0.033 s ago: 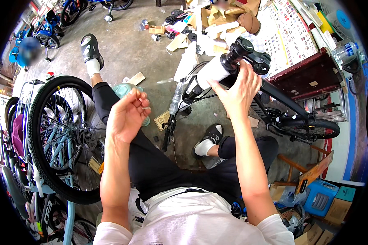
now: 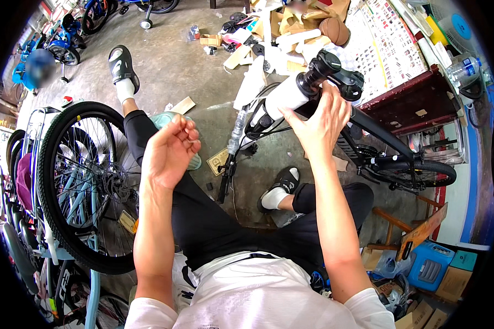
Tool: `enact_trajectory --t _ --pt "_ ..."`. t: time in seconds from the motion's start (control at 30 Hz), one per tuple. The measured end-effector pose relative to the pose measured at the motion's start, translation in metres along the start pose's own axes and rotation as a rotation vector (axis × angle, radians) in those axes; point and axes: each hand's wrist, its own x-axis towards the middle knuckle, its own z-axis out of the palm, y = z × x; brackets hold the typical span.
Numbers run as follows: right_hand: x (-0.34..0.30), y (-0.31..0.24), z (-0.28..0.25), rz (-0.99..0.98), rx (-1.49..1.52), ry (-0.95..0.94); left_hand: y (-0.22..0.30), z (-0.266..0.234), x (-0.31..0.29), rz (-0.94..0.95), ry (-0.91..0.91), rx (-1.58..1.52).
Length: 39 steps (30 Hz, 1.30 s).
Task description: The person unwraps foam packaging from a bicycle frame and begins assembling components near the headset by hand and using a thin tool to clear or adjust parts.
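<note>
Right hand (image 2: 319, 122) steadies the bicycle (image 2: 380, 133), left hand (image 2: 170, 155) free

In the head view, reading it as a clock face, the bicycle stretches from its front end at one o'clock to its rear wheel (image 2: 431, 174) at three. Near one o'clock the right hand is spread across the frame just behind the white-wrapped head tube (image 2: 286, 97), thumb on the left side, fingers on the right; it seems to have a light hold. The left hand, toward nine o'clock, is palm up with fingers half curled, nothing plainly in it. The handlebar (image 2: 225, 183), partly sleeved in clear plastic, sits just left of centre; whether it touches the floor (image 2: 148, 77) cannot be told. A loose-looking wheel (image 2: 114, 185) stands farther out at nine.

To steady the frame well, the grip should probably close more fully around the tube, with the black cables (image 2: 274, 132) kept slack and clear of the thumb.
</note>
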Motion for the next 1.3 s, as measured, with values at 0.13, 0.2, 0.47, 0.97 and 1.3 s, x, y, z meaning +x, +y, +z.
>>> enact_trajectory --t 0.13,0.2,0.47,0.97,1.3 --pt "0.000 -0.001 0.008 0.011 -0.053 0.003 0.018 -0.013 0.025 0.011 -0.002 -0.042" --pt "-0.002 -0.002 0.010 -0.003 -0.071 0.018 0.022 -0.015 0.037 0.003 0.022 -0.078" --pt "-0.005 0.001 0.014 -0.029 -0.099 0.045 0.038 -0.030 0.091 -0.084 0.044 -0.210" --pt "-0.012 0.011 0.026 -0.023 -0.052 0.110 0.088 0.070 0.249 -0.168 0.158 -0.049" --pt "-0.014 0.012 0.030 -0.012 -0.059 0.112 0.065 0.025 0.268 -0.225 0.244 -0.032"
